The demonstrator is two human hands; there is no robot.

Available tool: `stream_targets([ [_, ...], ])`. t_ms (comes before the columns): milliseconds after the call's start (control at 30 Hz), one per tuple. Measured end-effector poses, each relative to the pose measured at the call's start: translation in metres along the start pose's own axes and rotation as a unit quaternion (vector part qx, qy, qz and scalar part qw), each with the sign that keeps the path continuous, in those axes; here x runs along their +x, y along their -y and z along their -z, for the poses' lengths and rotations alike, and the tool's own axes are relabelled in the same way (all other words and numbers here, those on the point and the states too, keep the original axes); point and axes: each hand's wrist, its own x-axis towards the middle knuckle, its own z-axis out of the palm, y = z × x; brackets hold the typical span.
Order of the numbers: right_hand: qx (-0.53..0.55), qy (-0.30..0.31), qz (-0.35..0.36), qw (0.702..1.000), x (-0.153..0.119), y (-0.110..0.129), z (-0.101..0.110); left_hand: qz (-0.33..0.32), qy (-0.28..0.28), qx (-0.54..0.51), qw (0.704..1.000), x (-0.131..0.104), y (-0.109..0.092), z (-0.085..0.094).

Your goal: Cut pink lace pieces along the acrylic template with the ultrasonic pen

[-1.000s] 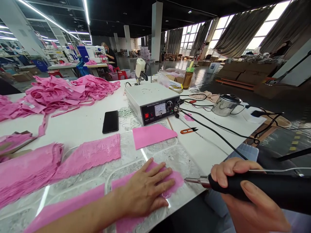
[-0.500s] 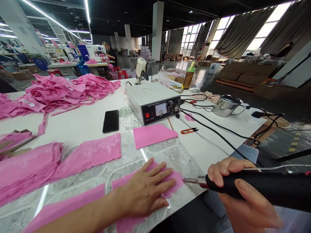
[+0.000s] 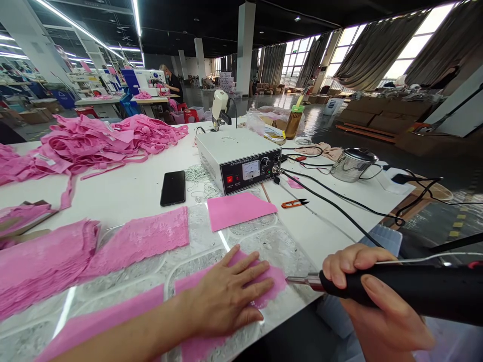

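My left hand (image 3: 230, 291) lies flat, fingers spread, over a pink fabric piece (image 3: 278, 279) on the transparent sheet (image 3: 198, 223). The palm and forearm cover much of that piece. Wrapped around a thick black hand-held ultrasonic tool (image 3: 437, 289) is my right hand (image 3: 385, 301), at the lower right. The tool's narrow metal tip (image 3: 298, 280) points left and meets the right edge of the fabric, just beyond my left fingertips. Another pink piece (image 3: 239, 208) lies flat above my left hand, and part of a third (image 3: 124, 317) shows beneath my forearm.
A grey control box (image 3: 241, 156) with a dial stands behind, its black cable (image 3: 332, 201) running toward my right hand. Orange thread snips (image 3: 294, 203), a phone (image 3: 172, 188) and a metal cup (image 3: 353, 165) lie around it. Pink stacks (image 3: 49, 256) and a heap (image 3: 94, 143) occupy the left.
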Motion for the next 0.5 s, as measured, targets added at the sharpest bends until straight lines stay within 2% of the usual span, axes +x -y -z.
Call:
stream_targets([
  [200,0.012,0.006,-0.017,1.000,0.000,-0.001,0.002,0.002,0.006,0.013,1.000,0.000,-0.001,0.000],
  [400,0.012,-0.036,0.004,0.999,0.002,0.006,-0.002,-0.005,0.015,0.016,1.000,0.001,-0.001,0.003],
  [500,-0.010,-0.049,-0.005,0.999,-0.001,0.011,0.004,0.002,0.026,0.008,1.000,0.002,-0.002,0.002],
])
